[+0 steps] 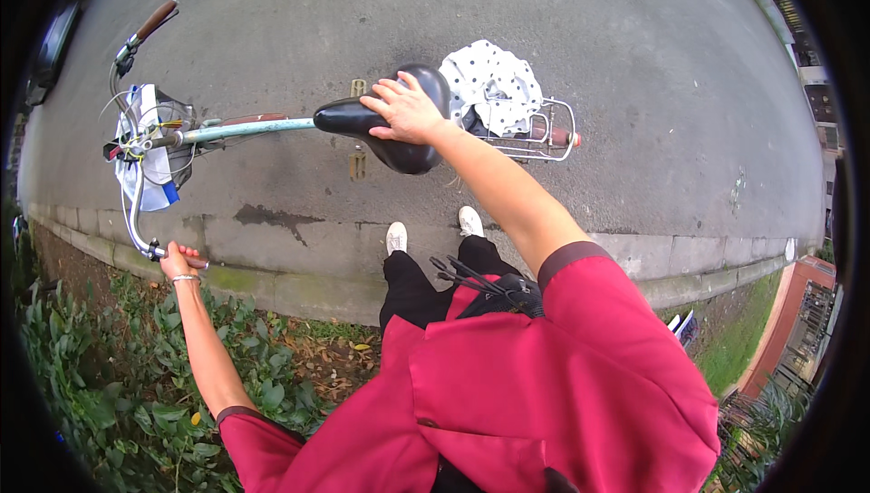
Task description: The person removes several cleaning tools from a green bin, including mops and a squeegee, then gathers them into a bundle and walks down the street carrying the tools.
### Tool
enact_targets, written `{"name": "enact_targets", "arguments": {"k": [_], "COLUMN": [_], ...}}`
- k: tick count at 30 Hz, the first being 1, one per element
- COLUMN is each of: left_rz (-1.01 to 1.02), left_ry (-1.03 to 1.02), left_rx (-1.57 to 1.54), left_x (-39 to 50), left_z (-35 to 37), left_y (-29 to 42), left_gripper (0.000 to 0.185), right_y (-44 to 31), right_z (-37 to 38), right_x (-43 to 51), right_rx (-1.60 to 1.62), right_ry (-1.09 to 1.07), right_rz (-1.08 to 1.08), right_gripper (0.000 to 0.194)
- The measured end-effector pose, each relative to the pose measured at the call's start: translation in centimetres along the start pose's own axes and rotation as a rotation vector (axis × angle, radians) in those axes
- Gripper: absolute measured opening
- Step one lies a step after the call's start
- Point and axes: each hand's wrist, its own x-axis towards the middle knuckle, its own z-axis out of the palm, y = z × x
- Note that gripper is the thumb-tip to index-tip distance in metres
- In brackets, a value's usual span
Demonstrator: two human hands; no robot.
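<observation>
A bicycle with a pale turquoise frame (251,127) stands side-on before me, its front to the left. My left hand (178,260) is wrapped around the near brown handlebar grip (197,262). Palm down, my right hand (406,112) rests on the black saddle (353,116) with its fingers spread. Behind the saddle, a white cloth with dark polka dots (486,78) lies bunched on the metal rear rack (561,109). The wire front basket (182,109) carries white and blue material (146,109). The far brown grip (156,19) is untouched.
Grey asphalt (612,85) extends beyond the bicycle. My white shoes (396,237) are near the concrete kerb (306,292), with leafy bushes (136,384) at the lower left. A dark vehicle (54,51) is at the far left. A brick-edged structure (768,330) stands at the right.
</observation>
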Motion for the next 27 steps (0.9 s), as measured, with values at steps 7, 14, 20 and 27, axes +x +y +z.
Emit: {"name": "enact_targets", "arguments": {"k": [7,14,20,27], "left_rz": [-0.053,-0.063,-0.17,-0.029], "left_ry": [-0.035,0.039,0.155,0.08], "left_rx": [-0.151,-0.261,-0.315,-0.196], "left_x": [8.1,9.4,8.9,6.6], "left_z": [-11.8,-20.9,-23.1,-13.4], "left_y": [-0.2,-4.7,-8.9,-10.0], "left_gripper": [0.018,0.022,0.025,0.023], "right_y": [-13.9,-25.2,-29.9,-29.9], "right_z": [0.8,3.1,7.0,8.3], "right_x": [6.2,6.4,5.0,4.9], "right_rx": [0.032,0.057,0.168,0.199], "right_ry": [0.101,0.187,0.171,0.081], "right_rz": [-0.031,-0.066,-0.145,-0.217], "right_gripper": [0.06,0.066,0.073,0.066]}}
